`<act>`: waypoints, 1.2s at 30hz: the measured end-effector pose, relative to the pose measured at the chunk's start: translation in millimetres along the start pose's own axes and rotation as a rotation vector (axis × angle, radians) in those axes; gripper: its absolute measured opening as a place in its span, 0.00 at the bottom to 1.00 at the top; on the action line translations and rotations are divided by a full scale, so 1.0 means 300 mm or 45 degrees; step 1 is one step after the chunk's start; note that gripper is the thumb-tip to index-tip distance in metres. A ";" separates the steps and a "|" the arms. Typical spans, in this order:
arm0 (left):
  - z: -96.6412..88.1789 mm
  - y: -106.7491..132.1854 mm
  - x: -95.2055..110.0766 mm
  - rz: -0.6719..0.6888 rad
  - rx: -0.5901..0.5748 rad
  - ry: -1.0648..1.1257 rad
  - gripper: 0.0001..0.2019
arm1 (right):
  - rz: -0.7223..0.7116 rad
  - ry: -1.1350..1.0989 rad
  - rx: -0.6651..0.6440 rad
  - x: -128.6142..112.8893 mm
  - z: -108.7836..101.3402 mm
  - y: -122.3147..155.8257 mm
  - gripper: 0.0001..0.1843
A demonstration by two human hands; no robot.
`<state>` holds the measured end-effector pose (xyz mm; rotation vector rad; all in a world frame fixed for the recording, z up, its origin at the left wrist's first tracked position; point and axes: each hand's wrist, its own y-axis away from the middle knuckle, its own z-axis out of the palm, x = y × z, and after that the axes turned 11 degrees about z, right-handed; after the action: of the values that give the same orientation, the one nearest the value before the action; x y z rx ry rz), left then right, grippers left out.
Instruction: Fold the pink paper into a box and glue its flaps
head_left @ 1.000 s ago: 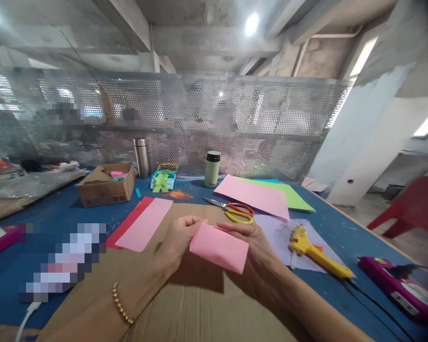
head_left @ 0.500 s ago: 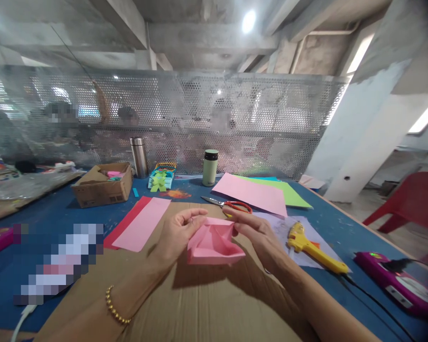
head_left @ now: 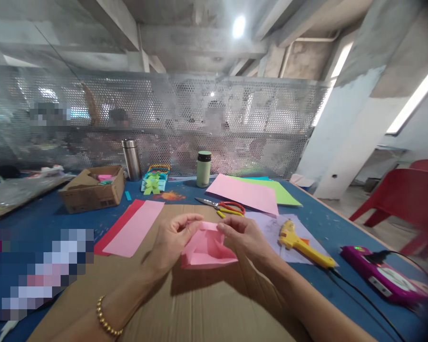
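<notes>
A folded pink paper box (head_left: 209,256), its open side showing, is held up over a cardboard sheet (head_left: 157,304). My left hand (head_left: 174,237) pinches its far left edge between thumb and fingers. On the far right edge, my right hand (head_left: 240,232) grips the rim with thumb and forefinger. Just behind the hands lie scissors (head_left: 228,207) with red handles, and a small yellow stick-like piece (head_left: 220,214) beside them. To the right, a yellow glue gun (head_left: 303,244) rests on a pale lilac sheet (head_left: 267,232).
Pink and red paper strips (head_left: 133,230) lie on the left. Behind stand a cardboard box (head_left: 92,190), a steel flask (head_left: 131,159), a green tumbler (head_left: 203,170) and green paper pieces (head_left: 151,184). Large paper sheets (head_left: 242,192) lie at back right; a purple power strip (head_left: 381,278) sits right.
My right hand has shifted inward along the box's far rim and now pinches it nearer my left hand. The whole view has swung slightly, so everything appears further left.
</notes>
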<state>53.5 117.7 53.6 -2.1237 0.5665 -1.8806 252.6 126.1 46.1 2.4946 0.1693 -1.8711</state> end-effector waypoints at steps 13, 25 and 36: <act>-0.007 -0.006 0.020 -0.043 -0.042 -0.068 0.15 | 0.058 -0.126 -0.047 -0.018 -0.013 0.005 0.15; -0.021 -0.010 0.018 -0.121 -0.292 -0.057 0.14 | -0.040 0.139 -0.091 0.009 -0.004 0.006 0.11; -0.040 -0.013 0.032 -0.036 -0.477 -0.262 0.13 | 0.000 0.206 -0.191 0.008 0.003 0.013 0.14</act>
<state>43.1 117.9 65.4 -2.5299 0.9036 -1.6417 252.7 122.3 43.5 2.5401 0.2999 -1.5910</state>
